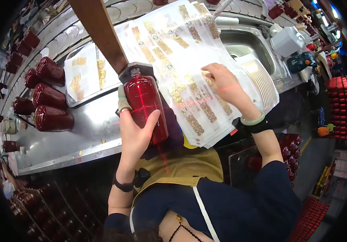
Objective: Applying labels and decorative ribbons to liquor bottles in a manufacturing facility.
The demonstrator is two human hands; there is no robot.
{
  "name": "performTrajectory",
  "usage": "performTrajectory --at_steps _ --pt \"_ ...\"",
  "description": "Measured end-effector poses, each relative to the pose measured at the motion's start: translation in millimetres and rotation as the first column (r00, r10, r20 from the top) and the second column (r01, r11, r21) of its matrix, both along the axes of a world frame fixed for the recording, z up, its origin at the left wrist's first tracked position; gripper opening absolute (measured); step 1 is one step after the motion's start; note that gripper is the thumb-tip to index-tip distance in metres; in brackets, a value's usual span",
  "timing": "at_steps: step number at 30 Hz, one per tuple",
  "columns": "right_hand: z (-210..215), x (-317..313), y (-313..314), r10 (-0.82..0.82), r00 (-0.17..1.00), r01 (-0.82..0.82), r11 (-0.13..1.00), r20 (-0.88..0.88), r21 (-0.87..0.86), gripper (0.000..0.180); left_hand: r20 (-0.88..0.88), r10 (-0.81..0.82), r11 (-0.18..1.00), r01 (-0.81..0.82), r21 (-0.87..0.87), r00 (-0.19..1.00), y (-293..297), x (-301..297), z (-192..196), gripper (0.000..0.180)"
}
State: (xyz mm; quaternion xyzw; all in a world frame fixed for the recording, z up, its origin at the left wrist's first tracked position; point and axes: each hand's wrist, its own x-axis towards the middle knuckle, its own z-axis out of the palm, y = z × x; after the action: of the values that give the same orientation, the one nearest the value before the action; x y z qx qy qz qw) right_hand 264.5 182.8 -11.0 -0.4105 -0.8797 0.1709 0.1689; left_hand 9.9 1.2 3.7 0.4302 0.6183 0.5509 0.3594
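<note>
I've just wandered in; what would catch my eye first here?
Probably the glossy dark-red bottle held in the left hand near the centre, with bright red light lines crossing it. To its right, white sheets carry rows of gold decals, with the right hand over them. More dark-red bottles sit at the left on the metal worktop.

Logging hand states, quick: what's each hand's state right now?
Left hand: closed on the red bottle.
Right hand: fingers bent over the decal sheet; whether they grip anything cannot be told.
</note>
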Motion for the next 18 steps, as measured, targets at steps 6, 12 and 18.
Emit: performTrajectory --at_steps 6,12,18 --pt "-19 28 24 -0.044 0.968 0.022 0.995 0.246 0.095 0.045 0.001 0.014 1.0 -0.014 -0.018 1.0 -1 3 2 0.053" --pt "-39 -19 60 0.073 0.978 -0.096 0.99 0.196 0.108 0.056 -0.042 -0.057 0.996 0.054 -0.075 0.997 -3 0 -4 0.083" --pt "-33 -64 98 -0.088 0.902 0.055 0.994 0.423 0.09 0.061 0.007 -0.068 0.997 0.068 -0.043 0.998 0 2 2 0.077"
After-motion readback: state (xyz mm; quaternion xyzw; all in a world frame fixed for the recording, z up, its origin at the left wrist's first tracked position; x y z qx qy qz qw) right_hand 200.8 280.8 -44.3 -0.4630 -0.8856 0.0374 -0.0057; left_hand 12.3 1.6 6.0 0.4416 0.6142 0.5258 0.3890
